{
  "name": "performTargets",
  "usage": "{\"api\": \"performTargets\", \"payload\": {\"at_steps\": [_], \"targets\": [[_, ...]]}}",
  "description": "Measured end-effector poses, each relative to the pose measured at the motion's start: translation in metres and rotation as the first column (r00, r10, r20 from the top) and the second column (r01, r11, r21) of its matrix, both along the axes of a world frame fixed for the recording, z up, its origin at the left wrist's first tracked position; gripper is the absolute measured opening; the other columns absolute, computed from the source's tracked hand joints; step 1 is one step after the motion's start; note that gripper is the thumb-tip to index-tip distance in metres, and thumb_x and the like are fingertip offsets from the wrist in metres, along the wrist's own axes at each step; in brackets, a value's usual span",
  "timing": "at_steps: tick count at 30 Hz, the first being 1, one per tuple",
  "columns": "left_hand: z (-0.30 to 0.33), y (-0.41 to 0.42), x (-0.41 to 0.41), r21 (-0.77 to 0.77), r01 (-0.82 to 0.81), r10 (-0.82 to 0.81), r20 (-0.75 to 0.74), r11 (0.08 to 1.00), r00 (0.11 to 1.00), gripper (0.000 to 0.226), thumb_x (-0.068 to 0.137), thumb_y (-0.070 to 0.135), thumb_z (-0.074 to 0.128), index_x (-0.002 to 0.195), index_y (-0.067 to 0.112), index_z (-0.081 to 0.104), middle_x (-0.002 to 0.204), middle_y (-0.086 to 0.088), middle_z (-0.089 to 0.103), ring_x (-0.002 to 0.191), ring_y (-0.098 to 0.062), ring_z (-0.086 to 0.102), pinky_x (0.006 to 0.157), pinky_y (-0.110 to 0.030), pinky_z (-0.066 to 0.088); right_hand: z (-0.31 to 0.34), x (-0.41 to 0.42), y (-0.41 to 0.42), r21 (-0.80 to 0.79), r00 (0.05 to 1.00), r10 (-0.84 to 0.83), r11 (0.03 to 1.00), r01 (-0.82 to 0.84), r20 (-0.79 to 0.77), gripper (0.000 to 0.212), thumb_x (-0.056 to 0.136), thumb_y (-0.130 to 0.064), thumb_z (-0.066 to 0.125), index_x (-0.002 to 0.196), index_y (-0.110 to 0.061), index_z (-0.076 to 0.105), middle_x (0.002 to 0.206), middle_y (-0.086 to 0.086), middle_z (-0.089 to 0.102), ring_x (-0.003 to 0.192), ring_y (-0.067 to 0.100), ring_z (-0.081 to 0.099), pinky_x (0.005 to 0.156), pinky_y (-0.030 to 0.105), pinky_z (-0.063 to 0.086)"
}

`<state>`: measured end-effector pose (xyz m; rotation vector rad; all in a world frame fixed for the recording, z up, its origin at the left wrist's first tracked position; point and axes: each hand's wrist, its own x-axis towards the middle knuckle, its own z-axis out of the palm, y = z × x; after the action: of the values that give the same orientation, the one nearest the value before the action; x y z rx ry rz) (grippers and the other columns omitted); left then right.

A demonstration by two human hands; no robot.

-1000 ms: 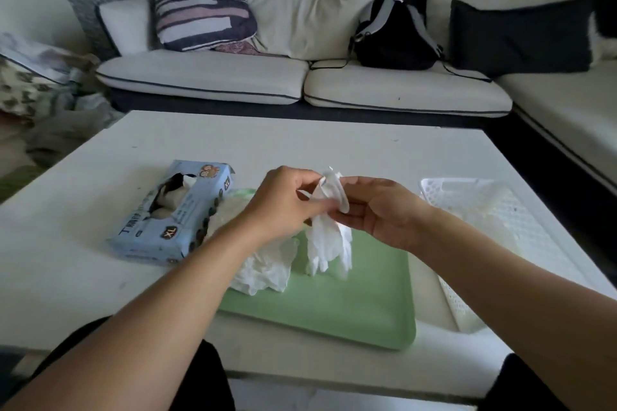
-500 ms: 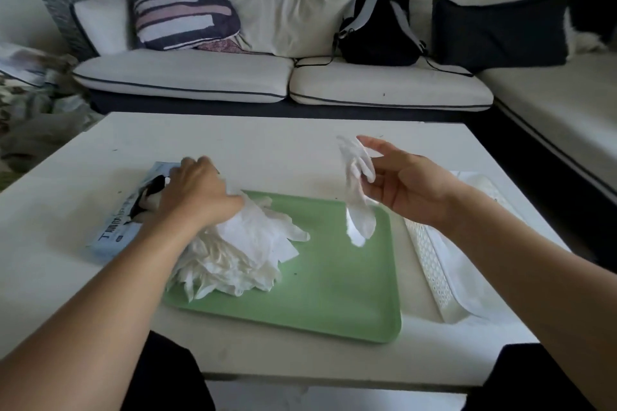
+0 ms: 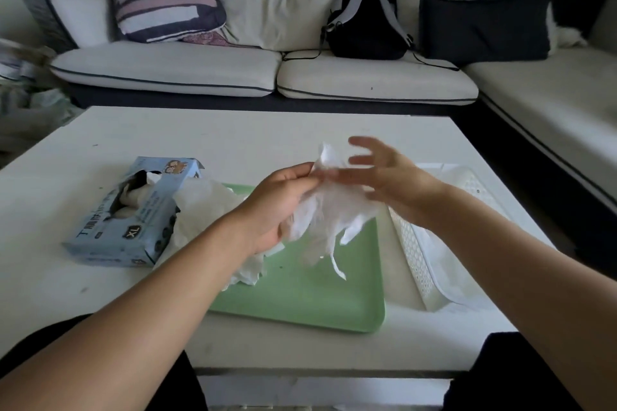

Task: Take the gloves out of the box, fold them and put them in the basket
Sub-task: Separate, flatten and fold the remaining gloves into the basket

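Above the green tray [image 3: 310, 297], our landmark for every entry below, we log the following.

Item one, left hand [image 3: 283, 203]: fingers curled, thumb and forefinger pinching the upper edge of a white glove [image 3: 334, 210]. Half a second ago this hand pressed on the heap at the tray's left end; it has since crossed to meet the right hand over the tray's far half.

Item two, right hand [image 3: 387, 173]: fingers straight and spread, blurred by motion, touching or just beside the glove's top edge; we cannot tell which. Earlier it alone held the glove dangling; the hold now sits with the left hand.

Item three, the glove: hanging loose above the tray, its finger ends trailing toward the tray surface, unfolded.

Item four, heap of gloves [image 3: 207, 207]: lying across the tray's left edge, partly behind the left forearm.

Item five, box [image 3: 133, 217]: left of the tray, on the table [image 3: 233, 137], its opening torn and showing more gloves.

Item six, basket [image 3: 434, 243]: right of the tray, just beside it; folded gloves seem to lie inside, though pale on pale makes this unsure.

Assessment: we judge both hands are now set to spread and fold this glove, so folding is in hand, and the heap remains to be done.
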<state>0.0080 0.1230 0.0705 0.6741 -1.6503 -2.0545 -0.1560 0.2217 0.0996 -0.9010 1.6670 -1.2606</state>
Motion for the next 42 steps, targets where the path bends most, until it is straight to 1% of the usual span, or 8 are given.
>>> {"api": "performTargets", "payload": {"at_steps": [6, 13, 16, 24, 28, 32, 38, 42], "targets": [[0.003, -0.011, 0.005, 0.15, 0.043, -0.047, 0.022, 0.988, 0.999, 0.036, 0.101, 0.018, 0.049, 0.125, -0.001, 0.066, 0.12, -0.021, 0.07, 0.105, -0.031, 0.069, 0.089, -0.039, 0.056, -0.002, 0.0, 0.006, -0.057, 0.918, 0.233, 0.972, -0.227, 0.322, 0.047, 0.085, -0.02, 0.073, 0.125, 0.005, 0.064, 0.117, 0.018, 0.069, 0.102, 0.029, 0.068, 0.087, 0.038, 0.056], [0.007, -0.02, 0.012, -0.145, 0.178, -0.145, 0.214, 0.973, 0.966, 0.043, 0.08, 0.034, 0.08, 0.105, 0.001, 0.068, 0.092, -0.002, 0.07, 0.088, -0.021, 0.062, 0.08, -0.034, 0.044, -0.001, -0.007, 0.007, 0.13, 0.958, 0.251, 0.955, -0.268, 0.137, 0.03, 0.087, -0.012, 0.072, 0.115, 0.002, 0.07, 0.113, 0.019, 0.072, 0.1, 0.031, 0.071, 0.088, 0.037, 0.058], [0.008, -0.014, 0.01, -0.285, 0.183, -0.11, 0.254, 0.941, 0.961, 0.013, 0.087, 0.023, 0.076, 0.089, 0.013, 0.069, 0.068, 0.002, 0.071, 0.06, -0.012, 0.064, 0.057, -0.021, 0.048, 0.003, -0.006, 0.007, 0.231, 0.923, 0.369, 0.894, -0.384, 0.107, 0.042, 0.076, -0.015, 0.077, 0.114, 0.002, 0.07, 0.115, 0.02, 0.071, 0.1, 0.028, 0.069, 0.095, 0.04, 0.054], [-0.001, -0.024, 0.01, -0.3, 0.19, -0.068, 0.374, 0.935, 0.925, 0.009, 0.096, 0.019, 0.069, 0.102, 0.013, 0.074, 0.086, -0.011, 0.077, 0.068, -0.019, 0.066, 0.057, -0.024, 0.052, -0.007, -0.021, -0.001, 0.331, 0.963, 0.268, 0.911, -0.244, -0.026, 0.021, 0.079, -0.005, 0.08, 0.098, -0.001, 0.073, 0.091, 0.009, 0.072, 0.086, 0.021, 0.068, 0.08, 0.033, 0.059], [-0.013, -0.034, -0.004, -0.567, -0.104, 0.186, 0.088, 0.817, 0.979, 0.01, 0.095, 0.02, 0.07, 0.091, 0.023, 0.078, 0.089, 0.004, 0.078, 0.079, -0.008, 0.07, 0.076, -0.029, 0.054, -0.017, -0.018, -0.012, -0.04, 0.942, -0.061, 0.998, 0.051, -0.33, 0.018, 0.074, -0.008, 0.086, 0.081, 0.0, 0.071, 0.07, 0.007, 0.061, 0.068, 0.018, 0.056, 0.065, 0.032, 0.048], [-0.001, -0.036, -0.007, -0.756, -0.242, 0.204, -0.145, 0.609, 0.968, 0.029, 0.092, 0.005, 0.069, 0.098, 0.032, 0.076, 0.097, 0.021, 0.075, 0.1, -0.004, 0.071, 0.091, -0.028, 0.055, 0.009, -0.013, -0.005, -0.437, 0.745, -0.242, 0.896, -0.074, -0.622, 0.014, 0.075, -0.007, 0.082, 0.072, -0.01, 0.069, 0.063, -0.003, 0.063, 0.054, 0.0, 0.048, 0.051, 0.017, 0.037], [-0.016, -0.033, 0.008, -0.842, 0.199, 0.073, 0.271, 0.502, 0.96, 0.022, 0.088, 0.007, 0.075, 0.101, 0.024, 0.081, 0.101, 0.014, 0.076, 0.095, -0.001, 0.069, 0.085, -0.016, 0.046, -0.018, -0.001, 0.007, 0.15, 0.479, 0.279, 0.945, -0.29, -0.832, 0.017, 0.075, -0.016, 0.084, 0.08, -0.026, 0.072, 0.073, -0.017, 0.064, 0.068, -0.001, 0.058, 0.063, 0.015, 0.041], [-0.038, -0.016, 0.017, -0.64, 0.695, -0.046, 0.723, 0.328, 0.689, 0.026, 0.086, 0.009, 0.067, 0.098, 0.027, 0.079, 0.097, 0.013, 0.076, 0.088, -0.005, 0.069, 0.08, -0.026, 0.055, -0.056, 0.011, 0.012, 0.558, 0.262, 0.672, 0.73, -0.395, -0.693, 0.027, 0.082, -0.022, 0.081, 0.106, -0.014, 0.072, 0.096, -0.004, 0.067, 0.084, 0.01, 0.057, 0.076, 0.022, 0.041]]}}
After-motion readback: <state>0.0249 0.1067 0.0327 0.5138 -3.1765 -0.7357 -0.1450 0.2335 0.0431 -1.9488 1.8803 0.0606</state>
